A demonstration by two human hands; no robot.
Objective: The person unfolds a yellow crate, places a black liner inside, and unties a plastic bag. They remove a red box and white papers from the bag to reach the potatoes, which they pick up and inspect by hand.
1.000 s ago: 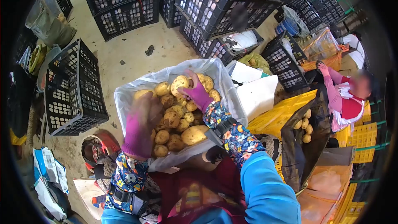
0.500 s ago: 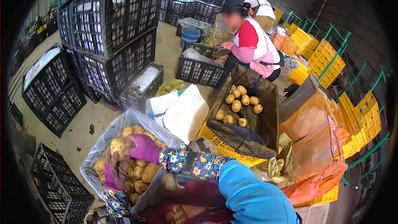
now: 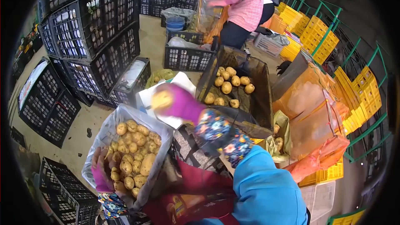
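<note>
Stacked black crates (image 3: 96,37) fill the 10 o'clock side. Below them sits a clear bag (image 3: 104,129) loaded with potatoes (image 3: 131,150). The left hand (image 3: 101,171), purple glove, rests at the bag's 8 o'clock edge against the pile, and honestly I can't tell if its fingers grip anything. The right hand (image 3: 177,103) is up at the bag's 1 o'clock, blurry, fingers wrapped round one potato (image 3: 162,99). At that hand's 3 o'clock a dark bin (image 3: 258,100) holds more spuds (image 3: 227,86). A person (image 3: 246,8) in pink bends over at 12 o'clock, with yellow crates (image 3: 358,96) far right.
</note>
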